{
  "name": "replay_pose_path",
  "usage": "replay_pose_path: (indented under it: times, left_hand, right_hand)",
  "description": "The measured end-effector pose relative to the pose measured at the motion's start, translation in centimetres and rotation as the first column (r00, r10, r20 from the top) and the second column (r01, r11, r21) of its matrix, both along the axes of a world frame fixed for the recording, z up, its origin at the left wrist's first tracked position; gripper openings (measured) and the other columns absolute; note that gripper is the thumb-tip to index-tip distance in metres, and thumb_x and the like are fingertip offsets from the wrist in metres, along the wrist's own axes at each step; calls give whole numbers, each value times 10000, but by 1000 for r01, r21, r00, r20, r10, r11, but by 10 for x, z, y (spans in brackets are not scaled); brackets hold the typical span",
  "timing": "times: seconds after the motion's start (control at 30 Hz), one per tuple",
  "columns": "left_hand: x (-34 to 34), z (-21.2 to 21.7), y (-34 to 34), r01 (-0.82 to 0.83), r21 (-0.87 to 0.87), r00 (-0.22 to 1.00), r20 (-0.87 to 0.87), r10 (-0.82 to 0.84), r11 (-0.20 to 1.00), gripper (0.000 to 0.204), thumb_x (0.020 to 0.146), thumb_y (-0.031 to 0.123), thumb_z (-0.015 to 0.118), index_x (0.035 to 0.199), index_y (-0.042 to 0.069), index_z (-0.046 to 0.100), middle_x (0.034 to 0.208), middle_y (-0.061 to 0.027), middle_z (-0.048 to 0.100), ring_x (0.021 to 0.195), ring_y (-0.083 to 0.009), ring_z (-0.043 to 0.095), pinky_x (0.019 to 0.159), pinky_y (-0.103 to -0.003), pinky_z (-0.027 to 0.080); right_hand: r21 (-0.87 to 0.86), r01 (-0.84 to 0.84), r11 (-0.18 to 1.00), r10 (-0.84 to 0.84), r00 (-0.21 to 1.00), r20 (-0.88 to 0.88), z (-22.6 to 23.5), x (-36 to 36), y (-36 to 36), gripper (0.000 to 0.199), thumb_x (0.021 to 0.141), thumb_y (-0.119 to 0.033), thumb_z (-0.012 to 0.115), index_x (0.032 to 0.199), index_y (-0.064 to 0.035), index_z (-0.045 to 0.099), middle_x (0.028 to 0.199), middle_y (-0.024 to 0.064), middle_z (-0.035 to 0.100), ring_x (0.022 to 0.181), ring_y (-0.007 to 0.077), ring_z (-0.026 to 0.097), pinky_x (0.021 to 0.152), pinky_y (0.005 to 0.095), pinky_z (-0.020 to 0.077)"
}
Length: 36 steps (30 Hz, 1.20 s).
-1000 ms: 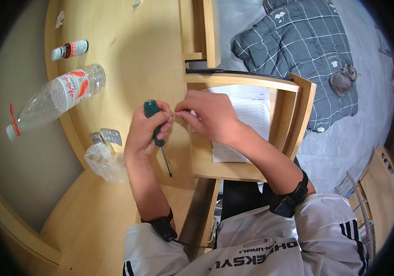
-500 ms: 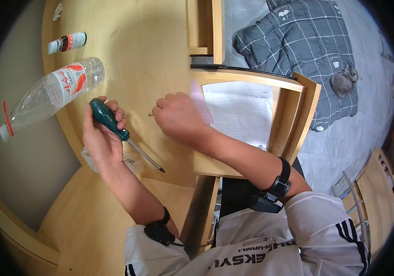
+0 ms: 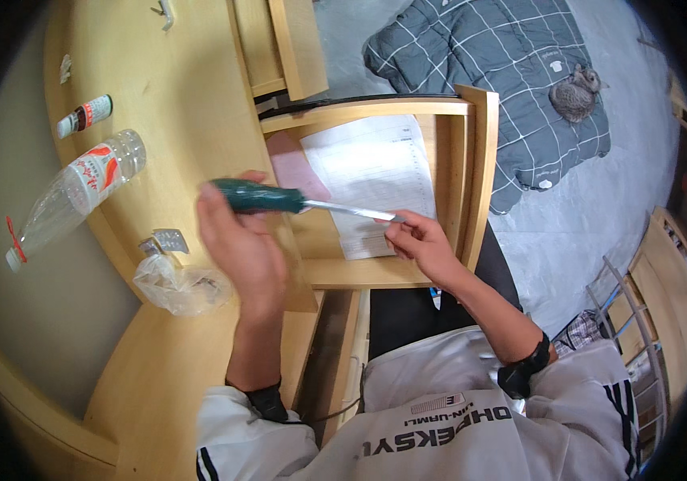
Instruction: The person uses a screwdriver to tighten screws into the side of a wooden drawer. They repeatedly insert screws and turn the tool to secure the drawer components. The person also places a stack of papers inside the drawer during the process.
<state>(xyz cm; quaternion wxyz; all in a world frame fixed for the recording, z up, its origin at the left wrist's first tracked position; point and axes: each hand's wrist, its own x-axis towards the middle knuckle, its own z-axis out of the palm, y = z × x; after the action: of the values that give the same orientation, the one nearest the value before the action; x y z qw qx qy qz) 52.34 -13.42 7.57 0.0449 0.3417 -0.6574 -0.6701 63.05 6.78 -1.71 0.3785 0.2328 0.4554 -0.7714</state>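
Observation:
My left hand is closed round the dark green handle of a screwdriver, its metal shaft pointing right across the open drawer. At the shaft's tip, my right hand is closed, thumb and fingertips pinched together. A small brass-coloured screw showed in these fingers a moment before; now it is hidden by the fingers and the tip. Beneath the shaft, white printed sheets and a pink sheet lie in the drawer.
On the upright wooden panel's left are an empty plastic bottle, a small brown bottle, a blister pack and a clear plastic bag. A dark checked quilt with a small grey kitten lies on the floor.
The screwdriver has swung from pointing down-right to nearly level, moving right with my left hand. My right hand has moved right and down to its tip. The view has shifted.

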Motion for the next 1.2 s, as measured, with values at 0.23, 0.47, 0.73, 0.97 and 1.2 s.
replay_pose_path:
  times: [0.23, 0.47, 0.73, 0.97, 1.2]
  left_hand:
    - [64, -65, 32, 45, 58, 968, 243, -58, 997, 312, 1043, 297, 387, 1116, -7, 394, 935, -174, 616, 752, -197, 620, 604, -301, 532]
    - [112, -117, 35, -168, 40, 899, 416, 137, 985, 320, 1043, 294, 376, 1111, -18, 402, 927, -160, 587, 728, -222, 625, 577, -328, 558]
    - [141, -159, 32, -196, 366, 821, 568, -52, 910, 332, 1023, 282, 423, 1113, -38, 416, 978, -165, 560, 774, -287, 646, 661, -385, 583]
    - [148, -161, 27, -78, 428, 820, 542, -186, 900, 369, 1029, 336, 408, 1092, -26, 443, 1033, -205, 592, 903, -330, 645, 802, -424, 557]
    - [147, -161, 27, -65, 484, 826, 517, -225, 872, 365, 1029, 336, 409, 1089, -21, 448, 1041, -209, 605, 908, -329, 656, 785, -405, 548]
  right_hand:
    - [-250, 353, 902, -238, 887, 395, -9, 37, 23, 424, 959, -101, 525, 1369, -14, 459, 915, 58, 614, 654, 91, 506, 573, 217, 402]
    - [-142, 417, 898, -351, 872, 342, -38, 48, 11, 339, 1024, -208, 434, 1284, 0, 500, 890, 56, 600, 652, 92, 501, 577, 218, 415]
    - [238, 472, 849, -529, 770, 357, -64, 68, -4, 327, 1052, -281, 380, 1167, -17, 536, 817, 43, 618, 602, 82, 511, 581, 215, 440]
    - [354, 492, 795, -590, 764, 262, -71, 76, -16, 338, 1055, -312, 366, 1098, -26, 540, 789, 43, 625, 607, 78, 529, 579, 211, 450]
    - [392, 542, 744, -642, 742, 192, -72, 75, -20, 339, 1049, -329, 381, 1034, -32, 545, 747, 35, 600, 591, 81, 520, 562, 216, 446]
